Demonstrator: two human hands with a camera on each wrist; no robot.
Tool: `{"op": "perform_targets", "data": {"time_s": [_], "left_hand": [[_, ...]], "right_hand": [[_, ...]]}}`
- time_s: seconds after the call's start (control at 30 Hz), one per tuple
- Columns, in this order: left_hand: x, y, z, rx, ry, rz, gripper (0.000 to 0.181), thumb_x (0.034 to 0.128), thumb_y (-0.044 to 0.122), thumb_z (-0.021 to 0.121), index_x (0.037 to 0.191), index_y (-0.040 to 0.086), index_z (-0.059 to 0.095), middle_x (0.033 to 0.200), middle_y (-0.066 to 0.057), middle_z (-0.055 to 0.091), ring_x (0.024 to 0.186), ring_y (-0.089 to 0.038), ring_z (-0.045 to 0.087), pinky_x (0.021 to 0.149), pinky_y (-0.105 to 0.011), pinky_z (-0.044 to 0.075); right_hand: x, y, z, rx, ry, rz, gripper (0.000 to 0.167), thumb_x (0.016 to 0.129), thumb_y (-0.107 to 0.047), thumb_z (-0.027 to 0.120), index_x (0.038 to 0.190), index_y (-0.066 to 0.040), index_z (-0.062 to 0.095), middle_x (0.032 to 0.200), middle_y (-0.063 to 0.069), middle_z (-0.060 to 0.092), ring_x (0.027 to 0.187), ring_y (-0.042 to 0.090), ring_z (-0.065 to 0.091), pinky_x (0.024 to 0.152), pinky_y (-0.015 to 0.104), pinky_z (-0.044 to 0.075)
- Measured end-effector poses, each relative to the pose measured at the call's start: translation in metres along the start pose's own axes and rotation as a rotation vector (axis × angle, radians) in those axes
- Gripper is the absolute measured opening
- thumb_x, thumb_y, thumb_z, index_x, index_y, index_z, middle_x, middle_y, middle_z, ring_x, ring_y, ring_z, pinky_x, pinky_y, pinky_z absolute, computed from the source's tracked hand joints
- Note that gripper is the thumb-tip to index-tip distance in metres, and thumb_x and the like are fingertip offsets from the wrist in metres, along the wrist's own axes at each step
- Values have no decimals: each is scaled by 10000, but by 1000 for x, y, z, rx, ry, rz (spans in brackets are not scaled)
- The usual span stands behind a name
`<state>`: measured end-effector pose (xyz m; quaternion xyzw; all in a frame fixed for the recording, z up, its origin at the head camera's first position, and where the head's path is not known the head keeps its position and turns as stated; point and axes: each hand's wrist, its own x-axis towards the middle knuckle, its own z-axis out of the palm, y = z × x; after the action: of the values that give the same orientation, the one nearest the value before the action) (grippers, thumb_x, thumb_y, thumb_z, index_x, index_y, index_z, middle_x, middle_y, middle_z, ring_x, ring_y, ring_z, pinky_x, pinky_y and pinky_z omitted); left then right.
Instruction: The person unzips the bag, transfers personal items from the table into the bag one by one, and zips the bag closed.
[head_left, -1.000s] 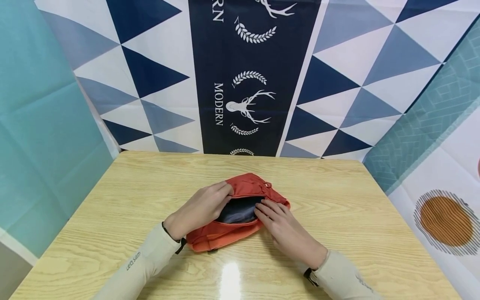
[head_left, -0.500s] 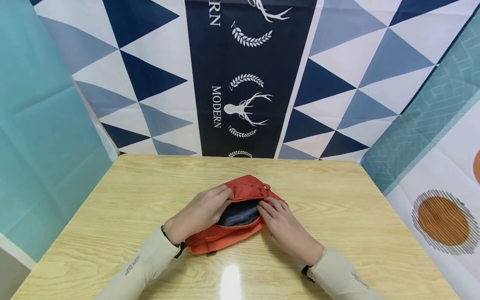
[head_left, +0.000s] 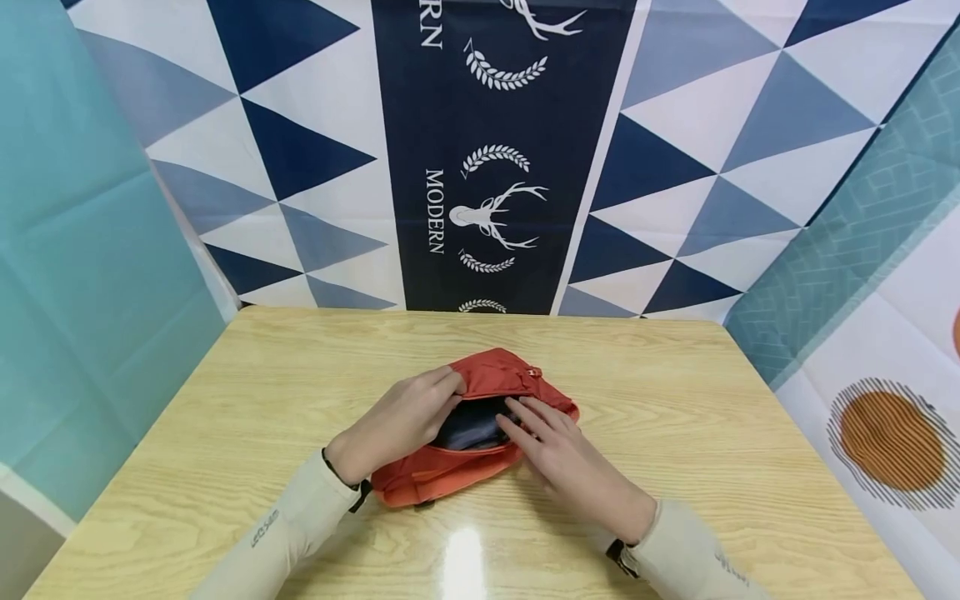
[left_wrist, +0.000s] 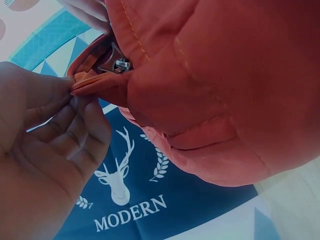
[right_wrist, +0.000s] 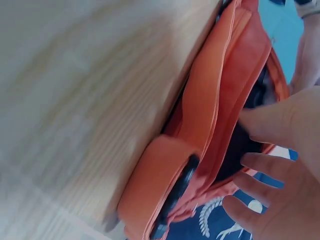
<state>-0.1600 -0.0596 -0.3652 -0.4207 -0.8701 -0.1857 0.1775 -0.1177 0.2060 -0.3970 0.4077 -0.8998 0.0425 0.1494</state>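
Note:
A red-orange waist bag (head_left: 491, 372) lies on the table with its zipped mouth gaping, showing the dark lining (head_left: 472, 425). At the left end of the mouth, my left hand (head_left: 405, 421) pinches the bag's edge between thumb and fingers, as the left wrist view confirms near the zip pull (left_wrist: 121, 64). My right hand (head_left: 566, 454) is at the right end of the mouth, fingers spread and reaching over the opening. In the right wrist view its thumb (right_wrist: 267, 120) points into the mouth. The bag's contents are too dark to make out.
The wooden table (head_left: 285, 367) extends around the bag. An orange strap (right_wrist: 205, 105) with a black buckle (right_wrist: 175, 195) lies along the bag's near side. A patterned cloth (head_left: 322, 158) hangs behind the table, with teal cloth (head_left: 97, 250) at the left.
My right hand's fingers have spread and shifted slightly left over the opening, away from the bag's right edge. My left hand keeps its pinch on the edge.

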Motion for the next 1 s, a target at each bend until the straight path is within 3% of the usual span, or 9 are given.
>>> {"op": "perform_targets", "data": {"time_s": [0.13,0.23,0.53,0.73,0.9,1.0], "left_hand": [[0,0,-1,-17,-7,-12,29,973,66,625,989,82,607,872,32,520,731,-86,500,650,-224,482],[1,1,-1,-25,-15,-18,34,973,73,627,983,93,602,882,33,527,736,-86,502,659,-222,478],[-5,2,-3,-49,-24,-67,20,978,129,638,991,124,625,918,50,552,776,-78,521,713,-235,498],[-28,-2,-13,-49,-20,-149,31,994,159,616,996,147,645,905,72,555,778,-70,516,714,-248,500],[-53,-6,-23,18,-24,-210,32,969,129,642,996,140,655,874,79,538,737,-55,496,658,-224,487],[-68,-4,-25,52,-5,-224,52,946,116,665,995,131,654,890,62,550,760,-65,507,662,-234,496]], "right_hand": [[2,-13,0,30,10,-31,543,955,-265,679,1446,-101,517,1516,161,437,1379,372,411,1045,557,410],[3,-20,1,51,8,-39,541,963,-322,665,1442,-113,525,1505,143,456,1369,349,431,1046,539,416],[16,-35,2,131,90,-112,345,924,-152,703,1261,-112,644,1206,40,618,1135,215,588,925,381,512],[31,-48,2,137,126,-127,221,920,-188,718,1133,-134,690,922,-62,616,792,91,598,680,287,518],[49,-62,3,156,132,-90,60,963,-226,667,973,-167,666,799,-95,579,674,54,563,572,235,481],[61,-70,7,150,111,-67,105,977,-249,643,903,-175,632,752,-90,558,636,63,561,540,237,473]]}}
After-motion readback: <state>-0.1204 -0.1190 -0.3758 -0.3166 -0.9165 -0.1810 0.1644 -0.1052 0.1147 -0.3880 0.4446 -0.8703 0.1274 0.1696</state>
